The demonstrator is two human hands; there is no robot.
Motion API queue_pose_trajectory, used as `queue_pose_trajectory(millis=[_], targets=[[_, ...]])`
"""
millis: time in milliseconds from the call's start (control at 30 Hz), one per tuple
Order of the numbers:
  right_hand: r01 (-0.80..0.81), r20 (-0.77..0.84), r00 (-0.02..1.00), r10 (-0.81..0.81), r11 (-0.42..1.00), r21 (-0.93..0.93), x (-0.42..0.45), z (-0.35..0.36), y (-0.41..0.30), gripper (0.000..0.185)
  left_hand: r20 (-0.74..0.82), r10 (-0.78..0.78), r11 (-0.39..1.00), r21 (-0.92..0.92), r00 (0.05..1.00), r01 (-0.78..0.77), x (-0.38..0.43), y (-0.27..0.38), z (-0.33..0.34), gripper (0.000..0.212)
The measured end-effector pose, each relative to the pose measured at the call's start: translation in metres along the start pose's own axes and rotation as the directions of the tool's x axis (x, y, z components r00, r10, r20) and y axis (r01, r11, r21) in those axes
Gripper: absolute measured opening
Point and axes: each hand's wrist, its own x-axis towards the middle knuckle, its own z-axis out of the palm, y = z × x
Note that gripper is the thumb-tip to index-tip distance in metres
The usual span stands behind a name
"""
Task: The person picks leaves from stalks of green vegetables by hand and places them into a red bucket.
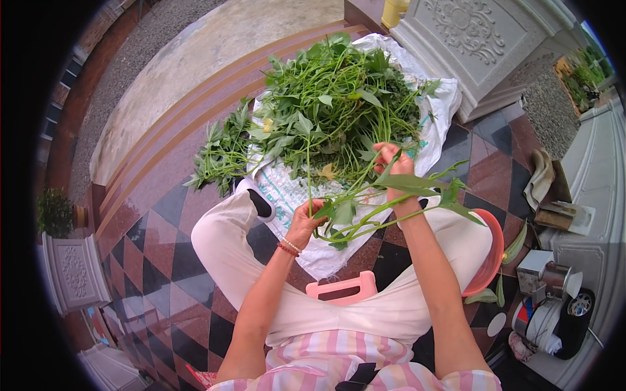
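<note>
My left hand (307, 222) grips a leafy green vine (359, 227) by its stems, low over the sack's near part. One long stem with a leaf at its tip rises from this hand in front of the pile. Up and to the right, my right hand (389, 159) has its fingers bent close together near a leaf and thin stems; foliage hides whether anything is pinched there. Vine stems and a broad leaf cross in front of my right wrist. Beyond both hands, a large heap of leafy green vines (337, 97) lies on a white woven sack (313, 259).
A smaller bunch of greens (222, 151) lies left of the sack. A pink plastic stool (367, 288) shows between my legs, and a red-orange basin (491, 249) stands by my right knee. Steps (161, 151) descend beyond the checkered tiles. A carved pillar base (469, 54) rises at upper right.
</note>
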Motion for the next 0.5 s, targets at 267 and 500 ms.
queue_pose_trajectory(millis=[267,500], targets=[[0.497,-0.491,0.813,-0.314,0.813,0.302,0.029,-0.065,-0.08,0.015,0.006,-0.022,0.997,0.079,1.0,0.021,-0.001,-0.002,-0.006,0.019],[0.423,0.147,0.905,-0.398,0.814,-0.398,0.03,-0.025,-0.015,0.008,0.123,-0.067,0.987,0.154,0.99,0.048,-0.001,0.002,0.0,0.014]])
